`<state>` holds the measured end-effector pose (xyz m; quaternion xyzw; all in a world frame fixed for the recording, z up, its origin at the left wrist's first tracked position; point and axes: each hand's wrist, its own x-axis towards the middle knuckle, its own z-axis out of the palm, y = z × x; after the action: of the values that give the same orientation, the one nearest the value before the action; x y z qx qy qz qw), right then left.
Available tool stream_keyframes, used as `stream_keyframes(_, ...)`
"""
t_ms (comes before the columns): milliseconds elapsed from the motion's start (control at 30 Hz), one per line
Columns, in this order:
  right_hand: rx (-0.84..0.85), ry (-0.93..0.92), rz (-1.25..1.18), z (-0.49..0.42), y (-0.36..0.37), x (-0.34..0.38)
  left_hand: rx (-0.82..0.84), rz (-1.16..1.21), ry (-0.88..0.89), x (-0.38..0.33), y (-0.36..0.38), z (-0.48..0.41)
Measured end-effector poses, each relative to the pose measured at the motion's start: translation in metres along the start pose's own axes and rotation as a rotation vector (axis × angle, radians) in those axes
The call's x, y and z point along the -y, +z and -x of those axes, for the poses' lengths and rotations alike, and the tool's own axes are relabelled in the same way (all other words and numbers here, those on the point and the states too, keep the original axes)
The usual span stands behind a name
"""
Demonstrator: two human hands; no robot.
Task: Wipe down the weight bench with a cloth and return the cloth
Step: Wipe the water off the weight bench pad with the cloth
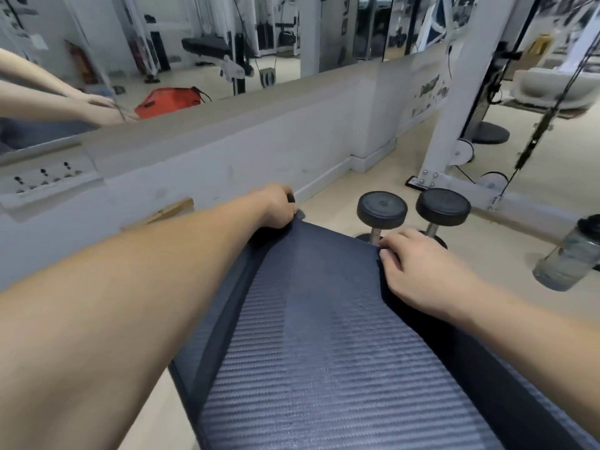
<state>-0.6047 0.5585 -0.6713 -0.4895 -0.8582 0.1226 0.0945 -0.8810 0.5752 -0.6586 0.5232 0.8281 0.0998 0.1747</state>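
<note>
Both hands pinched the far corners of a ribbed blue cloth [324, 336] spread along the weight bench [194, 368]: left hand [279, 206], right hand [418, 264]. It looked soft, light, best held by the corners.

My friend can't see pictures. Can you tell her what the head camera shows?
Two bare hands, the left hand and the right hand, hold the far corners of a blue ribbed cloth spread along a weight bench. Two dumbbells stand on the floor just beyond, below a wall mirror.
</note>
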Motion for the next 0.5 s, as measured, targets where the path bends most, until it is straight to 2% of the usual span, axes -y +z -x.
stream_keyframes(167,0.023,0.080,-0.024,0.003,-0.014,-0.034,0.203,-0.226,0.218,-0.083,0.024,0.008)
stream_keyframes(300,0.026,0.137,-0.073,0.022,-0.034,-0.063,0.222,-0.191,0.332,-0.131,0.049,0.030)
stream_keyframes(500,0.085,0.336,-0.175,0.087,-0.075,-0.118,0.237,-0.141,0.413,-0.199,0.076,0.084)
